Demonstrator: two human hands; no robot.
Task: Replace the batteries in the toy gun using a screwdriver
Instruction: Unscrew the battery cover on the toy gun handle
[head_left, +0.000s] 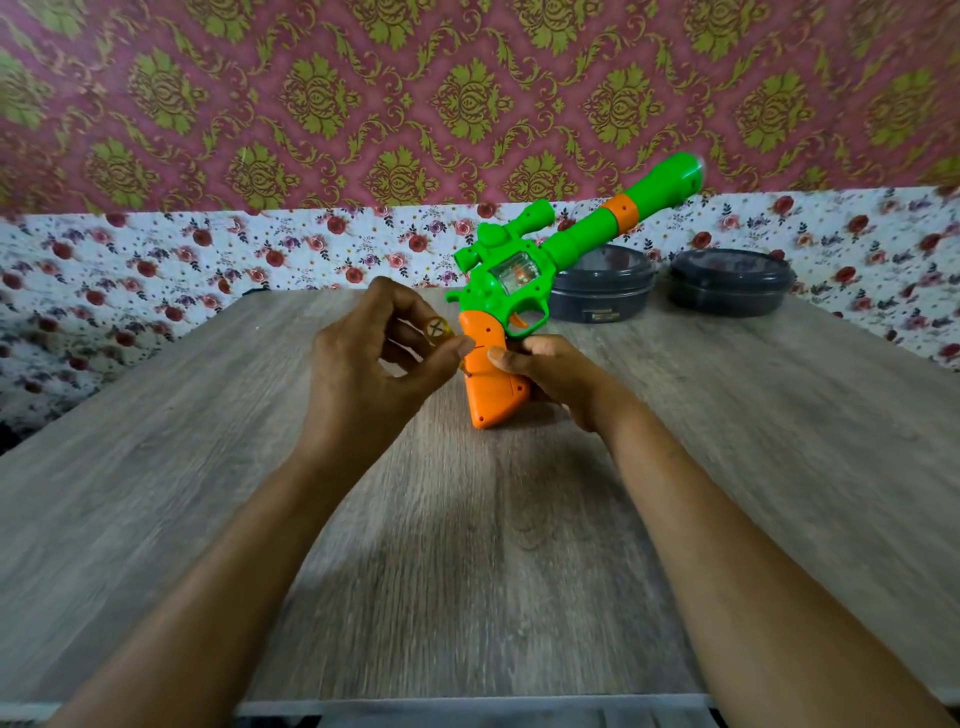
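A wood-grain bench (467, 545) fills the lower and middle frame, with floral cloth (156, 270) behind it. Just above centre the green and orange toy gun (524, 270) is tilted, barrel pointing to the upper right and orange grip lowest; whether the butt touches the bench I cannot tell. The right hand (556, 374) holds the grip from the right, thumb laid across its side. The left hand (363, 358), left of the grip, has its fingers (402, 299) curled round a yellow-handled screwdriver (435, 328) whose tip meets the grip's left edge. Two dark round containers (730, 283) sit at upper right, behind the gun
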